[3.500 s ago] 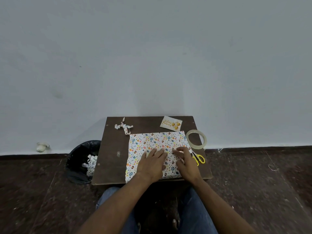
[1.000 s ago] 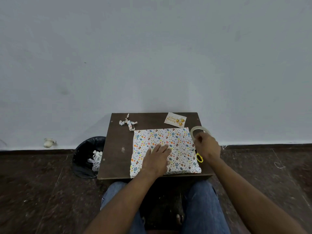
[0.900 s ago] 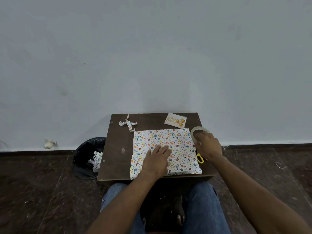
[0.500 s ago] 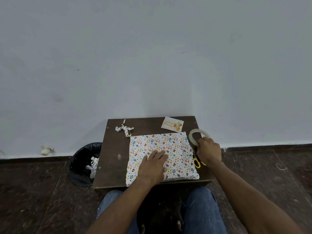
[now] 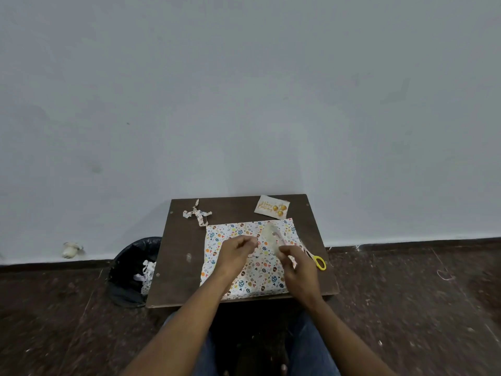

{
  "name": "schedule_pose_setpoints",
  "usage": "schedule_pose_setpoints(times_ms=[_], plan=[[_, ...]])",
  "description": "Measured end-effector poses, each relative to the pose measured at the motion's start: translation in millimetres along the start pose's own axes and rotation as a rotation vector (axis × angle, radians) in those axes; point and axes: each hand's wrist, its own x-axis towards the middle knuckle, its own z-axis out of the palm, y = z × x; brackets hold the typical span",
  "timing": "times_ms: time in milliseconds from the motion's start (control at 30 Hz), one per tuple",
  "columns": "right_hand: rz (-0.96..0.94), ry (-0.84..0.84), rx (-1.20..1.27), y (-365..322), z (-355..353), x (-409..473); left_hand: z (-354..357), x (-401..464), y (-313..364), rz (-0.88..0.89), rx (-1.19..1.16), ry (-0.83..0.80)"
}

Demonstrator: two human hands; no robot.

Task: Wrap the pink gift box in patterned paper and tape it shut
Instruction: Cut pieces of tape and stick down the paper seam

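The taping step looked to be in hand. Nearest the person, both forearms reached forward over the knees to the table, and the two hands met above the parcel, the box already covered in patterned paper and lying flat on the right part of the tabletop. No pink showed anywhere.

The right hand held the tape roll lifted over the parcel, fingers curled about its near edge; the roll was blurred, so the exact grip could not be made out. The left hand was just beside it, its fingers drawn together as if pinching at the tape's free end, though the strip itself was too faint to see, and whether anything lay between the fingertips could not be told. Neither hand appeared to press on the paper, which lay beneath them unheld.

The next move, judging from this, called for drawing out a length of tape, cutting or tearing it, and laying it across the seam before the loose paper sprang open.

Just right of the parcel lay the scissors, yellow handles toward the person. Farther off, a paper scrap sat near the far left corner and a birthday card near the far edge. On the floor to the left stood a bin with offcuts inside.
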Motion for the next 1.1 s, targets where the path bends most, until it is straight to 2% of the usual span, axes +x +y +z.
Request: schedule_pose_setpoints(times_ms=[67,167,467,733,900,1000,1100], plan=[[-0.063,-0.044,0.021,-5,10,-11,-2,-10,10,-0.091,-0.200,-0.005],[-0.087,-0.083,0.030,-11,16,-17,-8,-18,9,-0.159,-0.329,-0.016],[-0.262,-0.163,-0.169,-14,1,-21,-19,-25,3,-0.185,-0.226,0.028],[-0.335,-0.130,-0.236,-15,-1,-34,-11,-26,-4,-0.022,0.068,0.181],[-0.174,-0.124,-0.118,-23,6,-43,-8,-29,-7,0.172,0.367,0.227],[-0.034,-0.133,-0.046,-31,4,-43,-11,-31,-12,0.343,0.416,0.153],[0.015,-0.246,-0.027,-39,1,-39,-16,-32,-17,0.474,0.463,0.093]])
